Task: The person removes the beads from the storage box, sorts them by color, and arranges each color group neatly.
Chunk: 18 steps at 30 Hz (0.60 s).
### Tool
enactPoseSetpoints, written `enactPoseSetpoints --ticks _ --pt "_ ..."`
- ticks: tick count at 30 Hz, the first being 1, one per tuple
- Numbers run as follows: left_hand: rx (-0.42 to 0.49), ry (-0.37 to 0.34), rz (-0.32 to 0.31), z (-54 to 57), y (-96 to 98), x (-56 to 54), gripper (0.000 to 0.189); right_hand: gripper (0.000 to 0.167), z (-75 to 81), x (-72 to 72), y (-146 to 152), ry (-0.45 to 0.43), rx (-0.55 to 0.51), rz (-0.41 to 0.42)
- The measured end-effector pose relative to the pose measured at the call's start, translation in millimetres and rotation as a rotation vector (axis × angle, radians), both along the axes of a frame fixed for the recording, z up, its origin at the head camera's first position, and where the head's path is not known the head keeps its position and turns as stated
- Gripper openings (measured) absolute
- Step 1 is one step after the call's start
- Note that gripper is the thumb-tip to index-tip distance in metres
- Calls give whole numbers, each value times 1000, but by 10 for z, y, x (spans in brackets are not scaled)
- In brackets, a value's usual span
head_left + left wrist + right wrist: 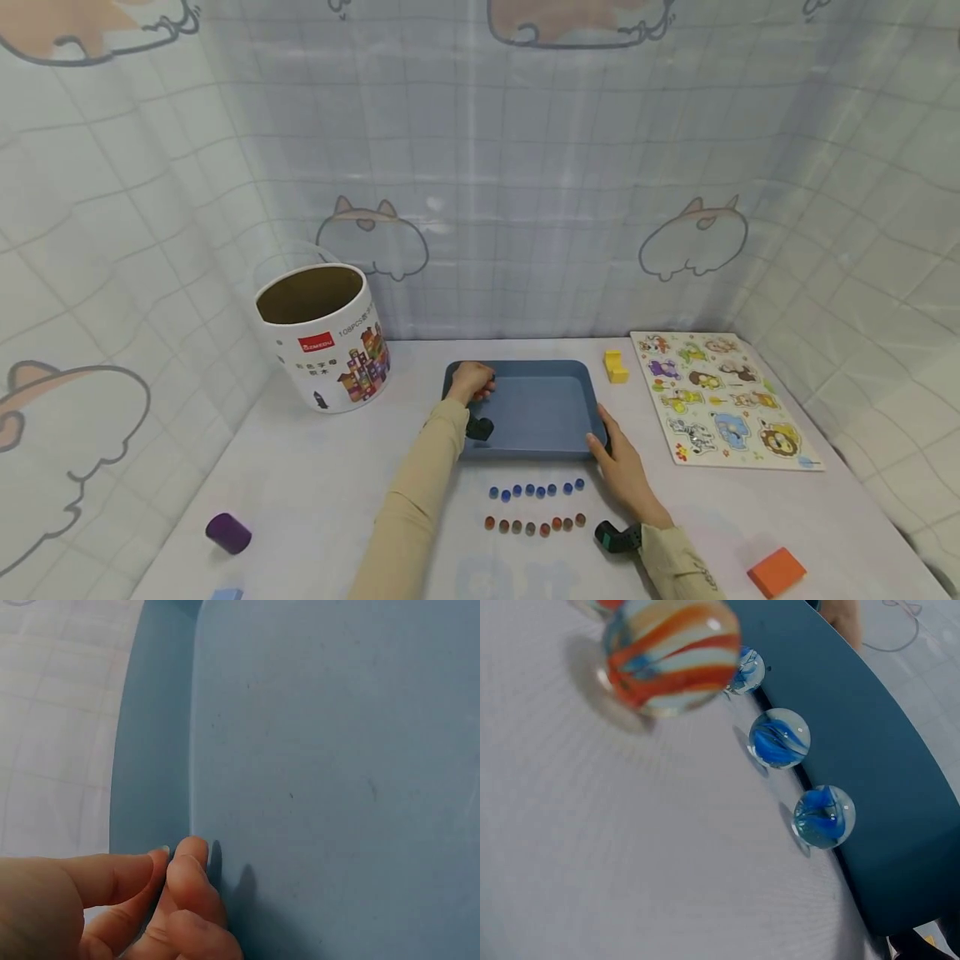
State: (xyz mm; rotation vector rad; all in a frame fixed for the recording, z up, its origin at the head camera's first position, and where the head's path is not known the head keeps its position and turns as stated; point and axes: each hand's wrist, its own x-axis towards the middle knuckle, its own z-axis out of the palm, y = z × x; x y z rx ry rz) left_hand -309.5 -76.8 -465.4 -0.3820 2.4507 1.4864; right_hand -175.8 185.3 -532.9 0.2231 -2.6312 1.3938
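A shallow blue-grey tray (536,408) lies on the table. My left hand (471,383) pinches its left wall near the back corner; in the left wrist view the thumb (112,879) is outside the wall and the curled fingers (196,889) are inside. At the front right corner, my right hand (622,467) holds the tray's edge, thumb on the rim and fingers along the outside. In front of the tray lie a row of blue marbles (529,490) and a row of orange-brown marbles (530,528). The right wrist view shows blue-swirled marbles (779,738) close beside the tray wall (885,772).
A white printed bucket (330,350) stands at back left. A purple cylinder (228,533) and a light-blue block (227,594) lie at front left. To the right are a yellow block (616,367), an animal puzzle board (720,400) and an orange block (777,572).
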Motion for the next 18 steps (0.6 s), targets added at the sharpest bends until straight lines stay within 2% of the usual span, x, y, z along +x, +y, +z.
enactPoseSetpoints --ticks 7,11,14,18 --pt "-126 34 -19 -31 -9 40 26 62 1 10 -28 -10 7 1" --pt "-171 32 -47 -11 -3 54 22 63 3 15 -30 -24 -4 5" --pt "-157 21 -98 38 0 68 21 62 -1 16 -19 -12 -2 1" --pt "-58 5 -174 151 -6 120 24 61 -4 6 -1 -1 5 -4"
